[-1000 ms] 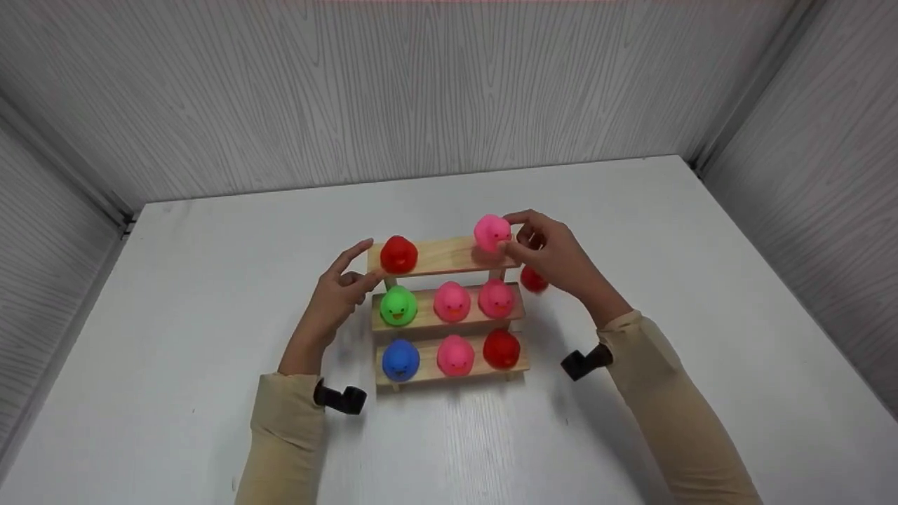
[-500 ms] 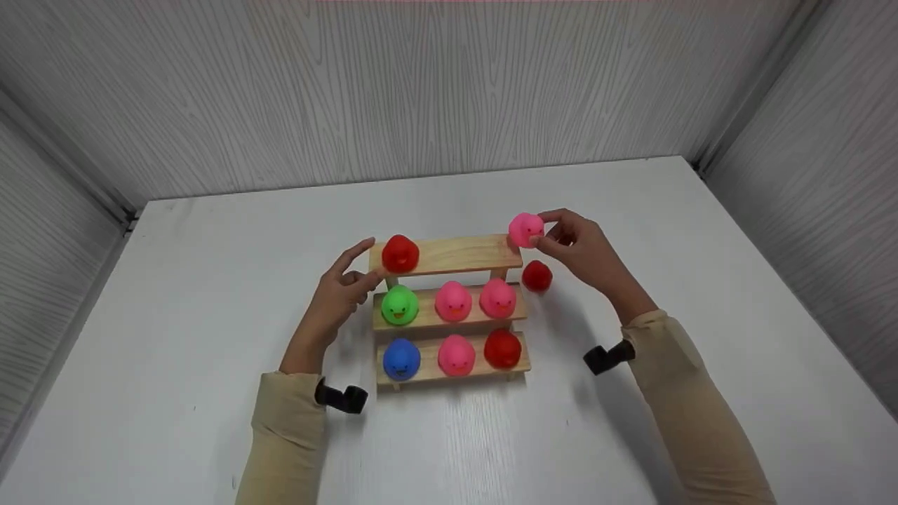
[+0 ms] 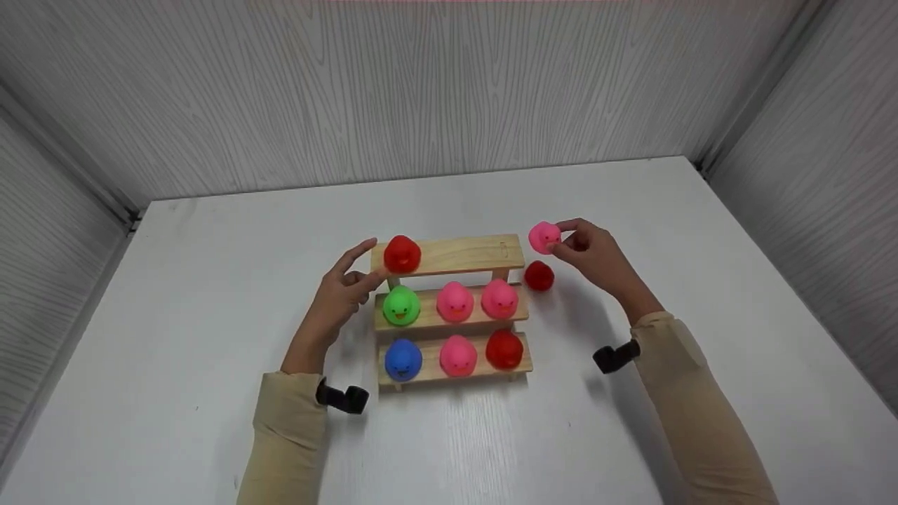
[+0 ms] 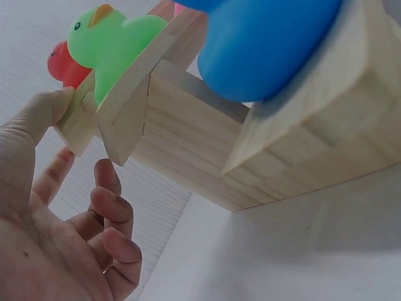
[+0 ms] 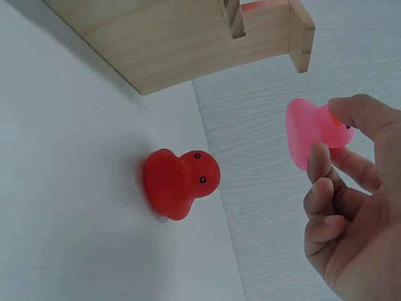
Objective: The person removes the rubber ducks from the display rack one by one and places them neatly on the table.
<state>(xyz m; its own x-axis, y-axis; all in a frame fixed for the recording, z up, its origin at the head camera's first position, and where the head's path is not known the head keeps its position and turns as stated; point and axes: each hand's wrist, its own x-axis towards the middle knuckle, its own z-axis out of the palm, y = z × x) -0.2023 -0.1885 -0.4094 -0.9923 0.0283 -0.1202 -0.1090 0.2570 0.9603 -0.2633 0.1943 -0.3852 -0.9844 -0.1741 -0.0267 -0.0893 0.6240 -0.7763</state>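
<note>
A pink rubber duck is pinched between the thumb and fingers of my right hand, in the air just right of the top shelf. My left hand pinches the left end of the three-tier wooden rack, thumb on the top board and index finger at its far side. On that board, at the left, sits a red duck. The middle step bears a green duck and two pink ducks. Below are a blue duck, a pink duck and a red duck.
Another red duck stands on the white table, close to the rack's right side and under my right hand. Grey wood-grain panels rise behind the table and at both sides.
My right hand has carried the pink duck from above the right end of the top shelf outward to the right. My left hand stays at the rack's left end.
</note>
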